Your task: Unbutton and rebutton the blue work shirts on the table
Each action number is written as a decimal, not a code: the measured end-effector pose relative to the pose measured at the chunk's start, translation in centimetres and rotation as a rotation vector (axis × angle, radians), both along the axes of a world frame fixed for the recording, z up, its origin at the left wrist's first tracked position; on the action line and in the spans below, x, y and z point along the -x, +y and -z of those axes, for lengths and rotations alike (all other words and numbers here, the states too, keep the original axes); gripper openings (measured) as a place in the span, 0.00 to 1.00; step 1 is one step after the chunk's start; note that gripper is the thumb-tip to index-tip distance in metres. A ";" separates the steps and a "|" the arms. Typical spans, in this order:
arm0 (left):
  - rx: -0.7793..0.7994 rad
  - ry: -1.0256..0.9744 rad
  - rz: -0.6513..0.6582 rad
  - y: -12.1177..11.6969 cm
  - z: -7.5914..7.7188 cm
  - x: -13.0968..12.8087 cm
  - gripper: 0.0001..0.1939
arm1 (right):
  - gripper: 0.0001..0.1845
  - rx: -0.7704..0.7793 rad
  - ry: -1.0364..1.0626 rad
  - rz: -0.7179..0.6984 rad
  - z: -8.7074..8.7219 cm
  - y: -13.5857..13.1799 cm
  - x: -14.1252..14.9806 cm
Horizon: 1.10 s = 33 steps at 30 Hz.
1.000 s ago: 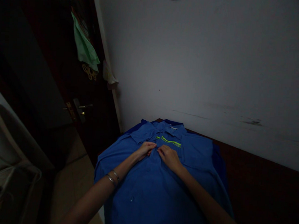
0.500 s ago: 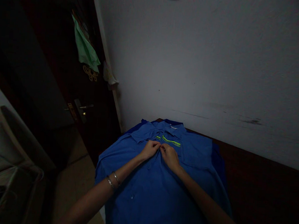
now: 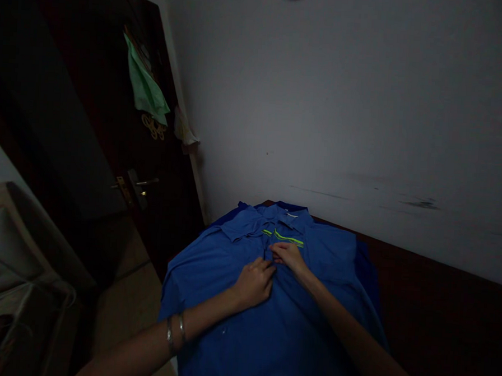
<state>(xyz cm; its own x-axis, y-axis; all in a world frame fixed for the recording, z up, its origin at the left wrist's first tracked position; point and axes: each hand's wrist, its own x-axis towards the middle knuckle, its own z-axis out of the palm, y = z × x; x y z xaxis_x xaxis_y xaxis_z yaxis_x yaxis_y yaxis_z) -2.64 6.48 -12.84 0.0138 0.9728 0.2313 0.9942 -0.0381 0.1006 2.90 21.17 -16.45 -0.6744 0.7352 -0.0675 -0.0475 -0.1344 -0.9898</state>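
A blue button-up shirt with yellow-green chest stripes lies spread out, its collar toward the wall. My right hand pinches the shirt's front edge just below the stripes. Closer to me and a little left, my left hand lies over the front opening, fingers curled onto the cloth by the right fingertips. The back of the left hand hides what its fingertips grip. Darker blue cloth shows beneath the shirt.
The shirt rests on a dark brown table along a grey-white wall. To the left, a dark door carries a metal handle and a hanging green cloth. A pale padded chair or headboard stands at the lower left.
My left hand has shifted toward me and turned over the shirt front, after meeting the right fingertips. My right hand stays pinched near the stripes. The shirt lies almost unchanged.
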 end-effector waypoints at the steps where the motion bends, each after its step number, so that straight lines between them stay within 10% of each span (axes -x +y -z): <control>1: 0.027 0.031 0.022 -0.4 0.0 -0.2 0.19 | 0.07 0.000 -0.006 0.006 0.0 -0.1 0.0; 8: -0.024 -0.177 0.075 -2.2 -0.2 0.6 0.24 | 0.04 0.125 0.019 0.007 -1.2 -0.4 -1.2; 16: 0.065 -0.721 -0.230 -3.5 -0.2 4.5 0.17 | 0.09 0.071 -0.064 -0.059 -2.8 -0.2 -2.3; 27: 0.207 -1.034 -0.338 -5.5 -0.5 6.0 0.12 | 0.09 -0.889 -0.279 -0.220 -3.5 -5.2 -3.5; 33: 0.232 -0.985 -0.255 -4.3 -0.4 5.2 0.13 | 0.12 -1.076 -0.262 -0.266 -2.4 -8.9 -4.3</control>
